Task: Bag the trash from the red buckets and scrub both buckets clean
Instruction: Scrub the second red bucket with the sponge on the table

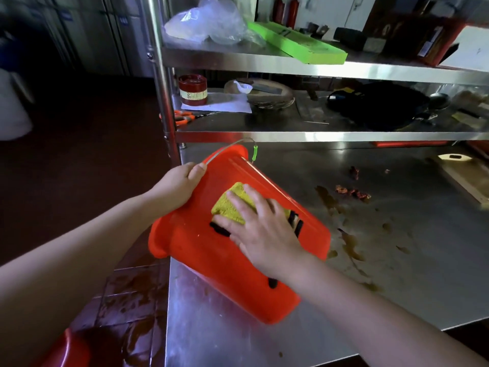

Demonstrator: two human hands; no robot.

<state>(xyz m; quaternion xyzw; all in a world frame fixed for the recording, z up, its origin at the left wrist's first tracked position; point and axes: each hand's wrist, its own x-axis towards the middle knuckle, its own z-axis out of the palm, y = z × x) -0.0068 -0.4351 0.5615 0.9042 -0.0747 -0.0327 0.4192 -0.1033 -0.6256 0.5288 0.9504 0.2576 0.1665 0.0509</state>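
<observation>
The steel desk (397, 260) fills the near right, with a steel shelf (317, 67) rack rising at its far edge. Brown stains (352, 247) and some dark scraps (353, 192) spot the desk to the right of my work.

The bucket (211, 255) lies on its side at the desk's left edge, its rim jutting out past the edge over the floor and its base pointing near and right. Its wire handle (225, 149) arcs over the far end. A second red bucket (68, 348) shows only as a rim at the near left, down on the wet tiled floor (132, 300).

My left hand (177, 186) is closed on the bucket's far rim, thumb on the outer wall, holding it tilted. My right hand (262, 229) lies flat with fingers spread, pressing a yellow sponge (232, 205) against the bucket's outer wall; black marks on the wall show around my fingers.

On the middle shelf, far left, sit a red jar (192, 90) and orange scissors (182, 118). On the top shelf lie a clear plastic bag (209, 22) and a green box (296, 42).
</observation>
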